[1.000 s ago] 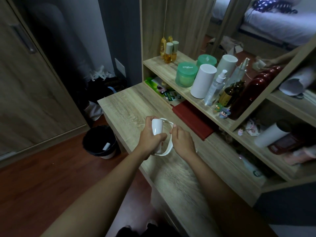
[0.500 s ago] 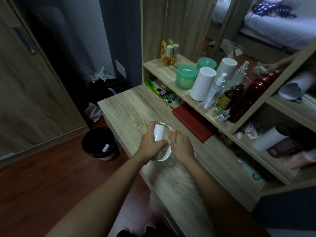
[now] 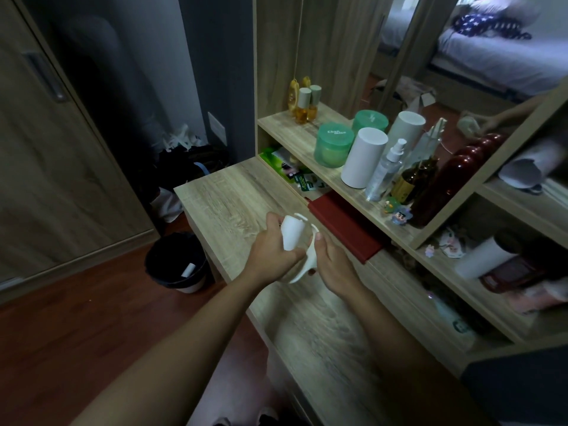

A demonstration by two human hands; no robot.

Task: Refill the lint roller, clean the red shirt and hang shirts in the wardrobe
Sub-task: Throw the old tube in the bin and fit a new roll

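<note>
Over the wooden desk (image 3: 233, 198), my left hand (image 3: 267, 253) is wrapped around a white refill roll (image 3: 291, 232), tilted with its top leaning right. My right hand (image 3: 333, 265) grips the white lint roller handle (image 3: 307, 265), whose curved frame (image 3: 299, 216) shows above the roll. The two hands sit close together, almost touching. A second white roll (image 3: 484, 258) lies on the lower shelf at right. No red shirt is in view.
A black bin (image 3: 176, 262) with a used roll core inside stands on the floor left of the desk. The shelf (image 3: 282, 124) holds green jars, a white cylinder (image 3: 362, 158), spray bottles and dark red bottles. A red book (image 3: 347, 229) lies under the shelf. A wardrobe door (image 3: 55, 155) is at left.
The roll in my left hand has tilted to the right, toward the handle. Both hands stayed in nearly the same place above the desk.
</note>
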